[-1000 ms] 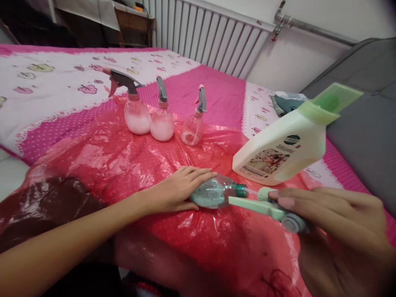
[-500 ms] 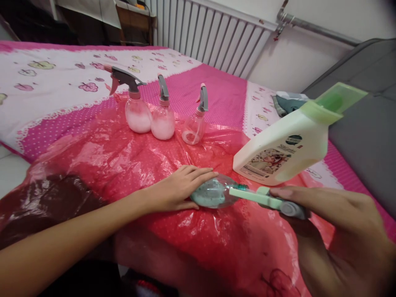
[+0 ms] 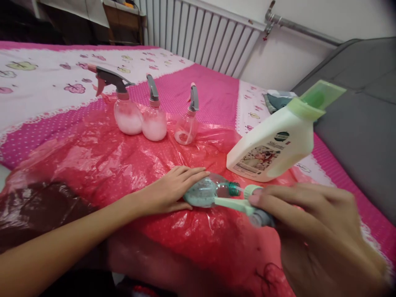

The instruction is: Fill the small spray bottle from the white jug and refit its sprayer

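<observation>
A clear green-tinted spray bottle (image 3: 204,193) lies on its side on red plastic sheeting (image 3: 198,231), with pale liquid inside. My left hand (image 3: 175,187) is wrapped over its base end. In my right hand (image 3: 315,222) is a trigger spray head (image 3: 236,205) with a light green lever and a grey body. Its pale green collar is a short way from the bottle's threaded neck, and the thin tube runs into the opening. Much of the grey body is hidden by my right fingers.
Two spray bottles of whitish liquid (image 3: 128,119) (image 3: 154,125) and a nearly clear one (image 3: 186,128) stand behind my left hand. A large cream detergent bottle (image 3: 272,144) stands behind the right hand. Beyond are a radiator (image 3: 198,33) and a grey padded headboard (image 3: 355,95).
My right hand has turned the spray head and shifted it left, so a gap with the tube now shows between collar and neck. The left hand keeps its hold; the view has shifted slightly.
</observation>
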Demonstrator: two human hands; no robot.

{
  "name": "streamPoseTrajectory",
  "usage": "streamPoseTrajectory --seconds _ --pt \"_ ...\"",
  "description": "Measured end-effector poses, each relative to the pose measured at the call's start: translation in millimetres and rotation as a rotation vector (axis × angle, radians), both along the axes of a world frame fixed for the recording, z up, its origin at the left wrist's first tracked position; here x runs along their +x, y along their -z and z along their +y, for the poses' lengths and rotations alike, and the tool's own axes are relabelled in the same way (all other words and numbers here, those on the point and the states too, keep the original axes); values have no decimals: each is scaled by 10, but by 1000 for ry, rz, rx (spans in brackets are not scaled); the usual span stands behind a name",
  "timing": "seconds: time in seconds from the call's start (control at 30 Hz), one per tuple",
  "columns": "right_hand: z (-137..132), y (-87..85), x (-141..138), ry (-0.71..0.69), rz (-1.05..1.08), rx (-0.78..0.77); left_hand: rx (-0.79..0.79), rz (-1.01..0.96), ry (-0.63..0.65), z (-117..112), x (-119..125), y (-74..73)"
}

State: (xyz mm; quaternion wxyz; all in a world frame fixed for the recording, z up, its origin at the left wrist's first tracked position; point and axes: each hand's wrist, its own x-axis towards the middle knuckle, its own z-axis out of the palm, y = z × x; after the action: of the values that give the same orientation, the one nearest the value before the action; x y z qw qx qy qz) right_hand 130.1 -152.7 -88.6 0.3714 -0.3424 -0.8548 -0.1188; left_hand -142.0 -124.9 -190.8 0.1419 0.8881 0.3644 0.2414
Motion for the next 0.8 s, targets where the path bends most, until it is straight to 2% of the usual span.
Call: streamPoseTrajectory --seconds 0.1,0.2,0.27,0.33,0.47,0.57,0.67,0.8 --pt "-10 -20 -52 -27 -31 -132 9 5 1 -1 4 4" --pt "-20 -19 -107 -11 164 -139 0 5 -1 0 0 10" --pt "-36 -10 -153 45 287 -79 -6 -1 -1 3 -4 13" --pt "-45 10 -187 115 294 -95 -8 -6 -1 6 -5 18" --pt "3 98 -171 232 243 -277 7 -5 7 10 -5 31" --pt "62 167 -114 300 330 -350 9 -6 10 5 -2 30" --pt "79 179 -81 310 413 -423 1 9 12 -4 7 9" --pt "30 142 -123 406 389 -362 -23 21 3 -11 15 -21"
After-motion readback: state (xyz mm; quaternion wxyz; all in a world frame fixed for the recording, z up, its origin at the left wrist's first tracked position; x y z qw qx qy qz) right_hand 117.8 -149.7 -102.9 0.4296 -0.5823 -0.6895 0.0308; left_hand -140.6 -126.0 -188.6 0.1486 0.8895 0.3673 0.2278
